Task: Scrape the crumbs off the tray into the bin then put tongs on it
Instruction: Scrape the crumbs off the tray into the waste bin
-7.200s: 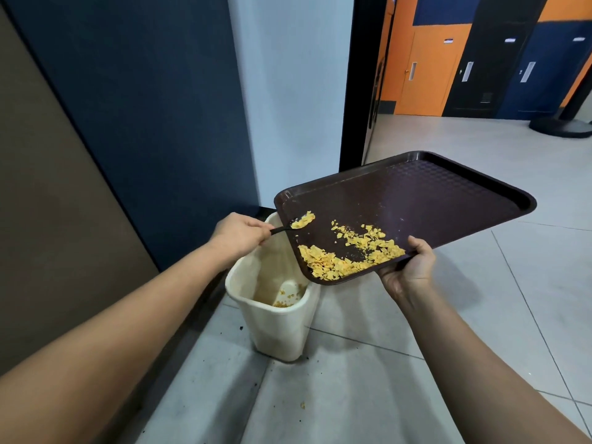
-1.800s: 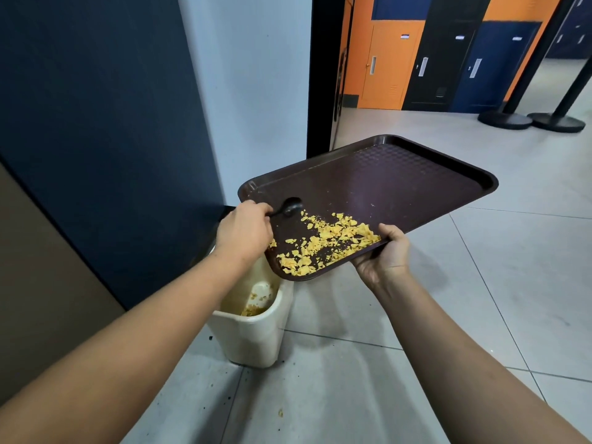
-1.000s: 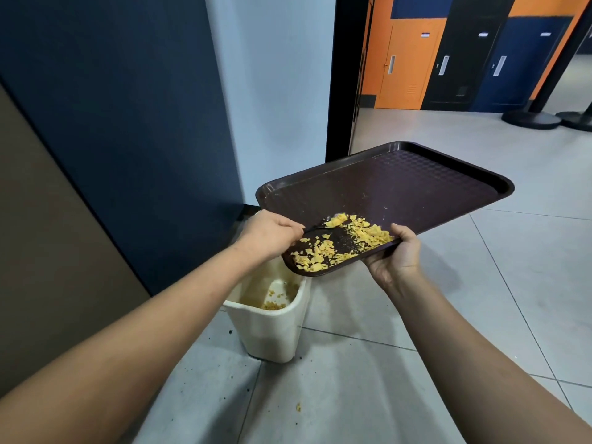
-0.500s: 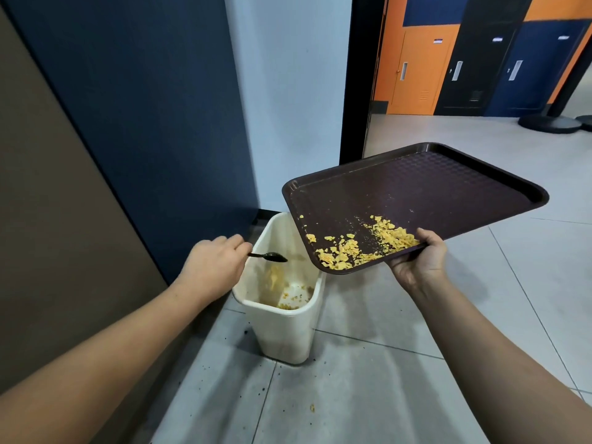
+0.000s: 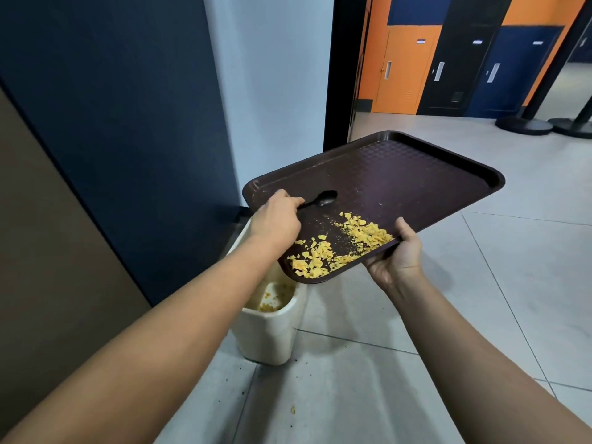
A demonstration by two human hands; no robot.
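At centre frame, the tilted brown tray [image 5: 400, 184] carries yellow crumbs [image 5: 339, 245] along its lower edge, above the cream bin [image 5: 272, 334]. My right hand [image 5: 397, 254] grips its rim; my left hand [image 5: 275, 219] pinches a black spoon [image 5: 322, 199].

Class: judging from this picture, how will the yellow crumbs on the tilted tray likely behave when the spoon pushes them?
The crumbs look thin, flaky and loose, so they are probably light and will slide readily down the tilted tray. Their broken shapes suggest they are brittle and may scatter; one flake already lies on the floor beside the bin.
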